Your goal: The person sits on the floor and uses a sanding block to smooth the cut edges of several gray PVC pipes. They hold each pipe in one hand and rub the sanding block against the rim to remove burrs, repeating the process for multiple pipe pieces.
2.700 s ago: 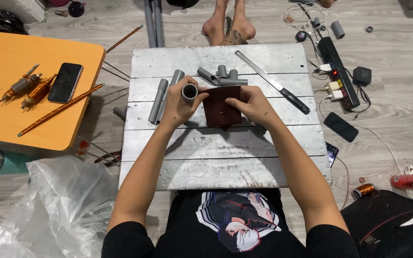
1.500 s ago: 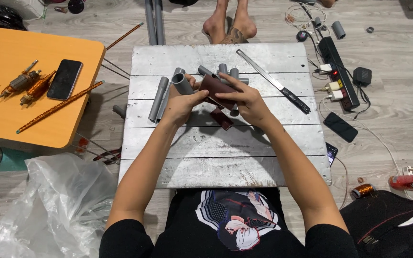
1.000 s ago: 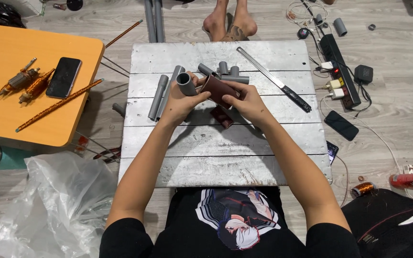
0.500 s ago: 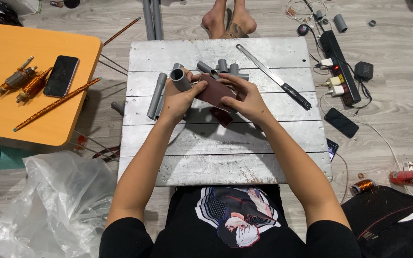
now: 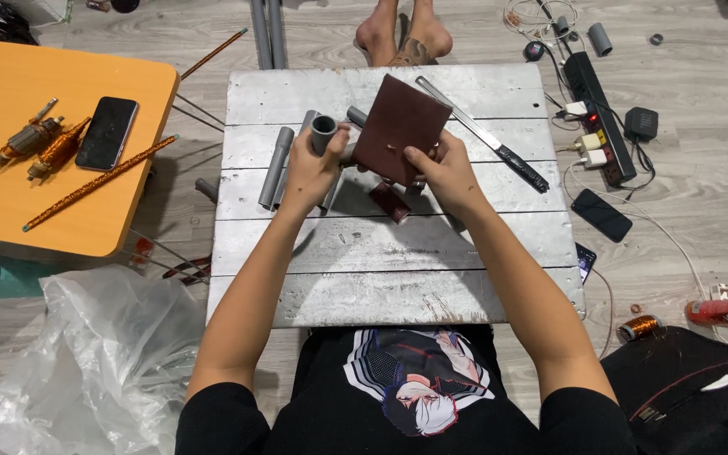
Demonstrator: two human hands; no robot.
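Over the whitewashed plank surface [image 5: 398, 253], raised now and spread flat: the dark reddish-brown abrasive sheet [image 5: 400, 128], pinched at its lower edge by the right hand [image 5: 444, 173], no longer wrapped about the pipe. Clear of the sheet, just left of it: the short grey plastic pipe piece [image 5: 323, 133], open end up, gripped in the closed left hand [image 5: 312, 173]. Rubbing apparently paused, with the sheet probably being shifted or refolded.

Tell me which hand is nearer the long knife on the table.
Right. The right hand holds the brown sheet just beside the knife; the left hand is farther away, gripping a grey pipe.
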